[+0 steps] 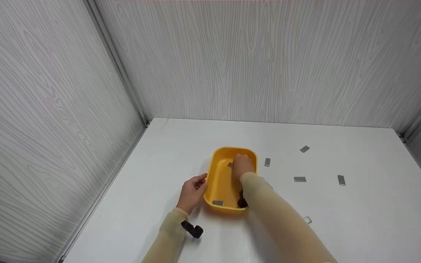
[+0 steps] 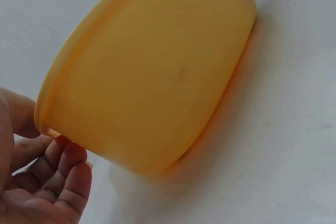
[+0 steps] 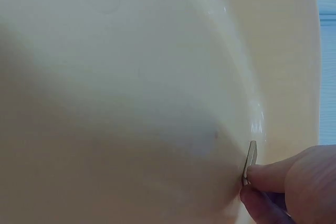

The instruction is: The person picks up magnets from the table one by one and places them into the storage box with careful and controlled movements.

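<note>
A yellow plastic bin (image 1: pixel 220 176) stands on the white table. My left hand (image 1: pixel 191 193) pinches its left rim between thumb and fingers; the left wrist view shows the fingertips (image 2: pixel 71 157) under the lip. Inside the bin is my right hand (image 1: pixel 242 165), near the far right corner. Its thumb and finger pinch a small flat grey rectangular piece (image 3: pixel 250 161), tilted up on edge by the bin's wall. Another such grey piece (image 1: pixel 217 202) lies on the bin floor at the near left corner.
To the right of the bin, several similar pieces lie scattered, among them one beside the rim (image 1: pixel 267 162), a far piece (image 1: pixel 304 149) and a right-hand piece (image 1: pixel 341 180). A shinier piece (image 1: pixel 307 220) lies by the right sleeve. Pale wood-grain panels (image 1: pixel 261 65) enclose the table.
</note>
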Demonstrator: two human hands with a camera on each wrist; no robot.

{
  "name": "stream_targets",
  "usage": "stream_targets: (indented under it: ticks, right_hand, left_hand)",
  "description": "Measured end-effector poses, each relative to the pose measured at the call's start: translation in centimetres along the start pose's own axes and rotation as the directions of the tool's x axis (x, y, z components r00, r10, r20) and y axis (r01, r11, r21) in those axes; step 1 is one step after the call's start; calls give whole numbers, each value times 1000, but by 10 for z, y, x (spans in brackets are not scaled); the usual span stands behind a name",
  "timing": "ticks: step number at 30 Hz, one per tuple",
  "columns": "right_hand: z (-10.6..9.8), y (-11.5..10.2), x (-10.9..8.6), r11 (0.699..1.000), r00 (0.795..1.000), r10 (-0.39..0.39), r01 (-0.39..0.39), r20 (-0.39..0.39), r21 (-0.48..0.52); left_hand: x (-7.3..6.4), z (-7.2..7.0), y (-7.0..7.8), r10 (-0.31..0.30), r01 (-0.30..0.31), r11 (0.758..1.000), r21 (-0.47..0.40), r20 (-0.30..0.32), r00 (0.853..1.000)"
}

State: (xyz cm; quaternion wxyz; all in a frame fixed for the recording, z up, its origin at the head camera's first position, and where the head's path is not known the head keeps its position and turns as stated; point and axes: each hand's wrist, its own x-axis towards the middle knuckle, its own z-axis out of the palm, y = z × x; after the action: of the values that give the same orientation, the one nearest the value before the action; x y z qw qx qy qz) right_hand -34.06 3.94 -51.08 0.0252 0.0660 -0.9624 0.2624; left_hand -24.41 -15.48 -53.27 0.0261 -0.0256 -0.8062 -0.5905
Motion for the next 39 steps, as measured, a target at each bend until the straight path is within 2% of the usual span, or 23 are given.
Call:
stream_targets:
  ticks: [7, 8, 14, 15, 24, 28, 32, 36, 39]
  right_hand:
    - [-18, -7, -2, 998, 1000, 8, -9, 25, 66]
    - [-23, -9, -3, 998, 1000, -11, 9, 24, 65]
    - [-54, -17, -9, 989, 989, -143, 144, -22, 33]
    - [-59, -18, -10, 987, 988, -153, 154, -31, 35]
    - [-92, -17, -23, 971, 973, -218, 224, -75, 80]
    - [-109, -9, -31, 969, 967, -228, 236, -112, 72]
    - [-127, 2, -42, 966, 968, -219, 233, -122, 115]
    - [-146, 22, -55, 962, 968, -200, 223, -149, 159]
    - [-157, 39, -63, 959, 961, -203, 234, -185, 161]
  left_hand:
    - [1, 1, -1, 17, -17, 1000, -2, -6, 1000]
    - [-1, 0, 4, 17, -17, 1000, -5, -2, 1000]
    - [0, 1, 7, -12, 12, 1000, -9, -7, 1000]
    - [2, 2, 2, -20, 20, 1000, -5, -15, 1000]
    - [1, 3, 1, -23, 23, 1000, 4, -38, 999]
    - [0, 6, 3, -33, 33, 999, -9, -35, 999]
    - [1, 9, 4, -49, 49, 999, -17, -31, 998]
    - [2, 10, 5, -81, 80, 996, -31, -32, 996]
    - [1, 11, 5, -79, 77, 996, -41, -36, 996]
